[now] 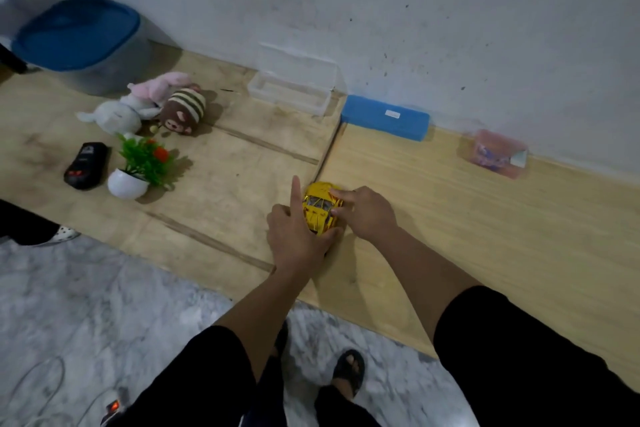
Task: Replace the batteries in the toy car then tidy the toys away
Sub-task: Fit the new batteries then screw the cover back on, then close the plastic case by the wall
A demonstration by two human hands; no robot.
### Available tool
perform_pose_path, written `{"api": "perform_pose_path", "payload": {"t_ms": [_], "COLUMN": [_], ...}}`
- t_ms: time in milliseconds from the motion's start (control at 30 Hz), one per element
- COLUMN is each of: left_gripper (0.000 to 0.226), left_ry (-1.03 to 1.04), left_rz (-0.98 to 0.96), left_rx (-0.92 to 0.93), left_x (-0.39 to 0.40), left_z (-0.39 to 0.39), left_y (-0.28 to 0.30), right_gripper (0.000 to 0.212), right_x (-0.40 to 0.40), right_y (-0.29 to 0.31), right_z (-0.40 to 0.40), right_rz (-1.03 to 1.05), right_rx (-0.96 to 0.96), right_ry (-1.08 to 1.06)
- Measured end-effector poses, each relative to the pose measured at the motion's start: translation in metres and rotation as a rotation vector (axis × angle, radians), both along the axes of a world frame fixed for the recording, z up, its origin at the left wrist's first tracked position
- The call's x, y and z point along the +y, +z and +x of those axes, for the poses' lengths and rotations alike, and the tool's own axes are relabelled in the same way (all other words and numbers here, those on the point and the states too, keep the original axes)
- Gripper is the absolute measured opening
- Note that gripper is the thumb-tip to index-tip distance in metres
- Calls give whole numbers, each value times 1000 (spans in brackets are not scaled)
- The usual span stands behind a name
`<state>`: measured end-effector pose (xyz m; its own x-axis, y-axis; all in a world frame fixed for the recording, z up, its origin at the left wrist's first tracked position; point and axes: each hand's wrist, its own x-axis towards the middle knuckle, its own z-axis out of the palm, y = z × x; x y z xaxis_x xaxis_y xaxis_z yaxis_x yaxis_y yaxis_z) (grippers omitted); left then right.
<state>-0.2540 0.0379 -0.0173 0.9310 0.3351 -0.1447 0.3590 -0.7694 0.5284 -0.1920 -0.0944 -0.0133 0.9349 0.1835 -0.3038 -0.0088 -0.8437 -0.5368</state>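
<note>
On your counter (450, 218) a blue-lidded bin (79, 42) stands far left, then a clear box (294, 87), blue case (386, 117), plush toys (156, 104), potted plant (138, 166) and black car (86, 165) (labels unreadable). Your left hand (298, 232) and right hand (367, 215) both clasp the yellow toy car (320, 206) mid-counter, index fingers extended.

The toy car (320, 206) was bright yellow. A second car (86, 165) was black with red marks. One plush (185, 107) was brown with cream stripes, another (161, 85) pink, a third (116, 116) white. The plant (147, 158) was green with an orange-red flower in a white pot (126, 185). The bin's lid (76, 33) was blue, the bench (485, 218) pale wood, the floor (104, 305) grey marbled.
</note>
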Motion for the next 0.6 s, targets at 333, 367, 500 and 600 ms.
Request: {"api": "perform_pose_path", "payload": {"t_ms": [333, 367, 500, 600], "left_gripper": [125, 124, 124, 127], "left_ry": [-67, -76, -145, -279], "left_rz": [-33, 2, 104, 207], "left_rx": [20, -16, -68, -111], "left_x": [60, 72, 121, 157], "left_z": [43, 54, 111, 163], "left_y": [29, 36, 64, 73], "right_gripper": [71, 70, 72, 74], "right_x": [10, 18, 60, 98], "right_y": [50, 56, 71, 73], "right_z": [35, 43, 78, 113], "right_rz": [-151, -149, -166, -238], "right_rx": [-91, -95, -133, -230], "right_ry": [123, 137, 203, 234]}}
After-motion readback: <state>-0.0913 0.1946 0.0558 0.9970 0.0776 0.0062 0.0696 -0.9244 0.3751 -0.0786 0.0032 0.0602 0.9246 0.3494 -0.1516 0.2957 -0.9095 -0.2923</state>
